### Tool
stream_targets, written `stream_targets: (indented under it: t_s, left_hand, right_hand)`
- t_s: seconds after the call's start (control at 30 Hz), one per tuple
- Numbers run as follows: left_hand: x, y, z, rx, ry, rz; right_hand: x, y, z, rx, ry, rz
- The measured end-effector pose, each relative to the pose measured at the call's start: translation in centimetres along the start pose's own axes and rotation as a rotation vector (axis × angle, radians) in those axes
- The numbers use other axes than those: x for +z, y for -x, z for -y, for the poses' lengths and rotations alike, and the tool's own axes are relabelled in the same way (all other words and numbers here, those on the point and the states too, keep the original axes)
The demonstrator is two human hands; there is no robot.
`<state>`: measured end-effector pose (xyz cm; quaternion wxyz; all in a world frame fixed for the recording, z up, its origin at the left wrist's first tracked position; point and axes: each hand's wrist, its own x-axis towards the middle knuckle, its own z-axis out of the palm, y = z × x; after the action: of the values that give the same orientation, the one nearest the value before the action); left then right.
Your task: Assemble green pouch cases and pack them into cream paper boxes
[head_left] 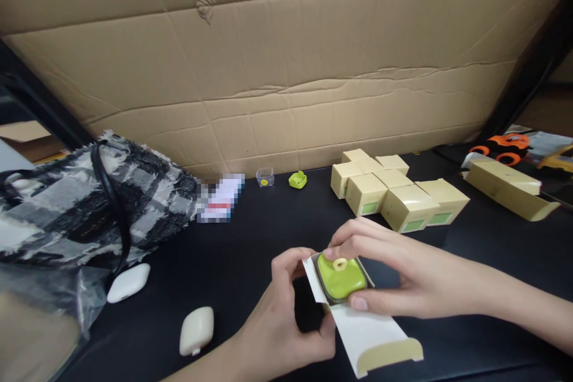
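Observation:
My left hand [286,316] is closed around the left side of a small cardboard box [371,331], whose long flap hangs open with its white inside up. Within the box's mouth sits a glossy green, rounded-square item [342,282] with a dark rim and a pale yellow ring on top. My right hand [398,268] grips this item at its edges, index finger at the upper left and thumb at the lower right. How deep the item sits in the box is partly hidden by my fingers.
Several closed pale yellow boxes [412,206] stand together at the back right; an opened one [501,185] lies beyond. A clear cup [265,177] and green piece [298,179] are near the cardboard wall. Left are a checked bag [156,191], white case [129,283] and cream case [197,329].

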<state>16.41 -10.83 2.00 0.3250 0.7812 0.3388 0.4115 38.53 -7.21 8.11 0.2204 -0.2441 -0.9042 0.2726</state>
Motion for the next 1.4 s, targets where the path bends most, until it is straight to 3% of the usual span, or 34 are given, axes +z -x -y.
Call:
stream_targets:
  t_s: [0.37,0.53,0.7,1.0,1.2,1.4]
  left_hand:
    - [-0.2,-0.2,-0.2,0.017,-0.011,0.015]
    - [-0.1,-0.2,0.0,0.048,-0.024,-0.011]
    - [-0.3,-0.2,0.0,0.070,-0.078,0.034]
    - [-1.3,-0.4,-0.8,-0.019,-0.092,0.085]
    - [-0.5,-0.1,-0.5,-0.109,0.154,0.002]
    - [-0.3,0.1,-0.3,-0.076,0.217,-0.024]
  right_hand:
    - [0.3,-0.1,0.2,0.009,-0.032,-0.048]
    - [0.4,0.2,0.6,0.048,0.051,-0.156]
    - [0.2,0.7,0.6,0.027,-0.061,-0.247]
    - [0.1,0.7,-0.5,-0.208,0.063,-0.237]
    - [1.4,-0.1,-0.8,-0.014,-0.112,-0.310]
    - [2.2,-0.6,-1.3,0.218,-0.308,-0.242]
